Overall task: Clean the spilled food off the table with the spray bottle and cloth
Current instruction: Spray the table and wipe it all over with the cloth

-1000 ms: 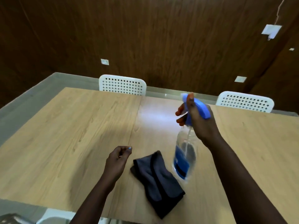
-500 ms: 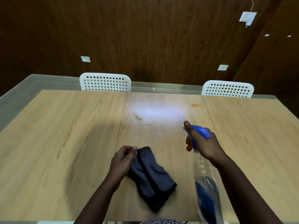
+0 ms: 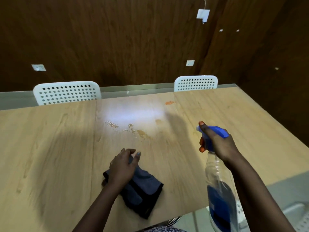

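Observation:
My right hand (image 3: 217, 144) grips the blue trigger head of a clear spray bottle (image 3: 219, 190) with a blue label, held in the air at the right, nozzle pointing toward the table's middle. A folded dark grey cloth (image 3: 143, 190) lies on the wooden table (image 3: 50, 148) near the front edge. My left hand (image 3: 122, 166) rests over the cloth's near-left part with fingers relaxed. Pale spilled crumbs and a wet patch (image 3: 128, 128) lie in the table's middle. A small orange spill (image 3: 169, 102) sits near the far edge.
Two white perforated chairs (image 3: 66, 92) (image 3: 195, 83) stand behind the table's far edge, against a dark wood wall. A bright light patch lies on the table beyond the crumbs. Part of another white chair (image 3: 294, 213) shows at the lower right.
The view has shifted so the spills show. My left hand has moved onto the cloth and its fingers have loosened. My right hand has kept its grip on the bottle, now further right.

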